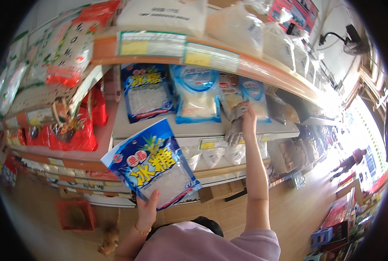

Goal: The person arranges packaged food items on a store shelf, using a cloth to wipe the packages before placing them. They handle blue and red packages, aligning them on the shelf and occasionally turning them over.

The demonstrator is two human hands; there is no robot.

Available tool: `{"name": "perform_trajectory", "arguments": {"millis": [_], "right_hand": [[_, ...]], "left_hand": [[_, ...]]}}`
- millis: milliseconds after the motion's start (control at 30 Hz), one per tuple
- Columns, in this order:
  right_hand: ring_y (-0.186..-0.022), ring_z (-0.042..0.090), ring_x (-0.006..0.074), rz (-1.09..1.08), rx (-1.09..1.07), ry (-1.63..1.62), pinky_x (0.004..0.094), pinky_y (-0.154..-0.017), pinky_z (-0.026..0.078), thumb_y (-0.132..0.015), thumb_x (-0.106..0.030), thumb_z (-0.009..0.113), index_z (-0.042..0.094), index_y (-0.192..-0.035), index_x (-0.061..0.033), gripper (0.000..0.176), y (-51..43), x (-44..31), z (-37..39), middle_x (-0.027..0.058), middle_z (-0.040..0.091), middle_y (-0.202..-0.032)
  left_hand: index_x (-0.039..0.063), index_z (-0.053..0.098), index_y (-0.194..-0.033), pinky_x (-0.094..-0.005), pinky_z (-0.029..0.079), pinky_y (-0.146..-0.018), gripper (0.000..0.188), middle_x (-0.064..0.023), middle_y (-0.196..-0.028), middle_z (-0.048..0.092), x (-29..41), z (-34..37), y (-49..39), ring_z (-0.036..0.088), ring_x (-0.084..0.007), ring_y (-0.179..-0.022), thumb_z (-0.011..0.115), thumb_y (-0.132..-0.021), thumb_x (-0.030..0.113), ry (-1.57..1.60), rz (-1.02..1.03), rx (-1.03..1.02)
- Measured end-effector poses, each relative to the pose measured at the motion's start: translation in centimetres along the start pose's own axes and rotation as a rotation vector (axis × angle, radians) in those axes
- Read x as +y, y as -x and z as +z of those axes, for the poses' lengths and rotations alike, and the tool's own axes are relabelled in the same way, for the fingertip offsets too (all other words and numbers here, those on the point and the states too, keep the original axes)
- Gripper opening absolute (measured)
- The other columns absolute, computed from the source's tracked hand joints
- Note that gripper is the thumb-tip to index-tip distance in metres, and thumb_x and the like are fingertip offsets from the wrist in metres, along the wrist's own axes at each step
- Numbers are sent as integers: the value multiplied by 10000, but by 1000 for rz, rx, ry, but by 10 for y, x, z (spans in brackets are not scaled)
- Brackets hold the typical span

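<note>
My left hand [148, 207] grips the lower edge of a blue bag of rock sugar [158, 166], tilted in front of the shelf. White crystals show through the bag's clear window. My right hand [248, 120] reaches to the middle shelf [184, 130], holding a crumpled grey cloth [235, 125] that looks like a glove. The cloth hangs over the shelf's front edge and partly covers a small sugar packet [229, 93]. Behind stand a similar blue rock sugar bag [146, 93], a larger light-blue sugar bag [197, 94] and a smaller light-blue one [255, 96].
An upper shelf edge [213, 53] with price tags overhangs my reach, carrying clear bags [236, 26]. Red packets [73, 133] fill shelves at left. On the floor are a red crate [75, 215] and an orange cat [110, 239]. A person [350, 163] is farther down the aisle.
</note>
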State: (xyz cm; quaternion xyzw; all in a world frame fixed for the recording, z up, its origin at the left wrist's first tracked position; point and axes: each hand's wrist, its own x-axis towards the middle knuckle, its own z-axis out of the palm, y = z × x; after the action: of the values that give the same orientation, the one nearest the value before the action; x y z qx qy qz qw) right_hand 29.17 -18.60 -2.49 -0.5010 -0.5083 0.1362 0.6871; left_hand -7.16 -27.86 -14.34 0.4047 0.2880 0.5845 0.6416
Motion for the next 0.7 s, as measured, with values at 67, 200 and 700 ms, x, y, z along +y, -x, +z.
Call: {"name": "perform_trajectory", "arguments": {"millis": [67,200,700], "right_hand": [[-642,355,33,-83,231,39,190,-544,294,-798,-109,439,578,-995,12,270,-20,13,-40,-37,469,-717],[-797,566,271,-153,532,437,321,-768,415,-781,-322,551,597,-1004,55,441,-70,34,-122,150,620,-840],[-699,582,160,206,341,342,285,-646,466,-658,-193,697,625,-880,32,325,-67,61,-166,84,633,-784]], "left_hand": [[9,455,-1189,-232,424,-829,345,-40,-1121,531,-2,2,1,499,-98,-978,561,-863,42,17,-8,57],[2,429,-1206,-248,399,-883,366,-50,-1161,508,-7,8,3,484,-118,-1020,552,-863,35,35,3,73],[-3,426,-1207,-247,390,-870,362,-51,-1166,503,-10,18,0,475,-123,-1024,539,-867,46,-24,61,66]]}}
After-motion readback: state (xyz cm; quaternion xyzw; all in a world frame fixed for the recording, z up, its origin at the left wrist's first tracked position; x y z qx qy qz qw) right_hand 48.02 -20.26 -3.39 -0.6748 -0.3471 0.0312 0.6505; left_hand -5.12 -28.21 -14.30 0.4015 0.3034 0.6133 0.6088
